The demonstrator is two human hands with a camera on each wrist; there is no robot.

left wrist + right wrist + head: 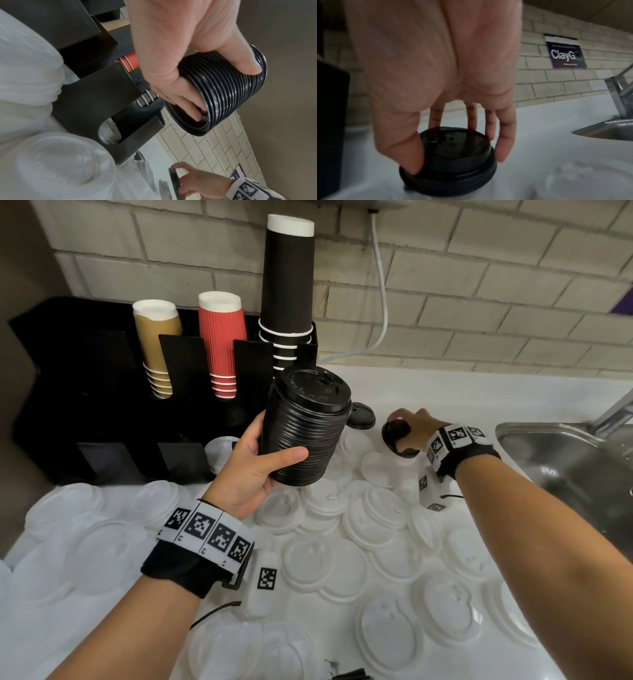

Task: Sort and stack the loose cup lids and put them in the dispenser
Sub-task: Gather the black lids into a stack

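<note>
Nearest the camera, loose translucent white plastic lids [318, 563] lay overlapping across the white worktop [462, 392]. Above them the left hand [253, 463] grasped a tall nested stack of ribbed black plastic lids [305, 426], thumb along its side and fingers hooked into the open underside, holding it tilted. Further out, the right hand [409, 428] pinched a single black dome lid [452, 154] by its rim, low over the white lids. One more black lid [359, 416] lay just behind the stack.

The tilted stack looked likely to shed its top lids if it leaned further, and a lid pushed on skewed would probably jam rather than nest.

At the back, the black plastic dispenser [85, 378] held brown paper cups [157, 344], red ribbed paper cups [222, 340] and black paper cups [287, 285] in its upper slots. A lower slot held some white lids [219, 450]. A steel sink [565, 453] sat to the right.
</note>
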